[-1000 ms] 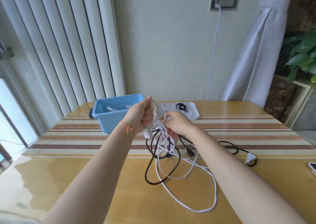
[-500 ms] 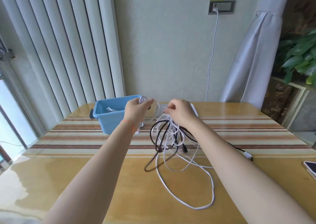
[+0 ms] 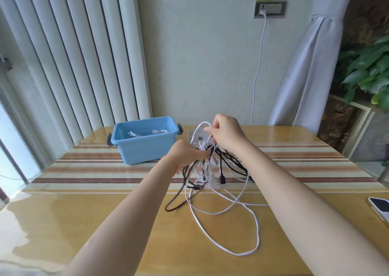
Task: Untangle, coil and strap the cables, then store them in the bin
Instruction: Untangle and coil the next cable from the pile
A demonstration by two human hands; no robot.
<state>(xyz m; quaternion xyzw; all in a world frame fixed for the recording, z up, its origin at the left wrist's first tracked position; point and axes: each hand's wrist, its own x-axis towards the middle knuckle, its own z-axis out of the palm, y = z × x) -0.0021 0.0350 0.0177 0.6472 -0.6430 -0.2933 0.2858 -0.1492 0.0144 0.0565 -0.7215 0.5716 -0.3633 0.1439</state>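
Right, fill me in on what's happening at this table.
A person is untangling a knot of white and black cables held above the wooden table. The right hand pinches a white loop and lifts it out, while the left hand grips the bundle lower down. Long loops trail on the table. The blue bin behind already holds some white cable.
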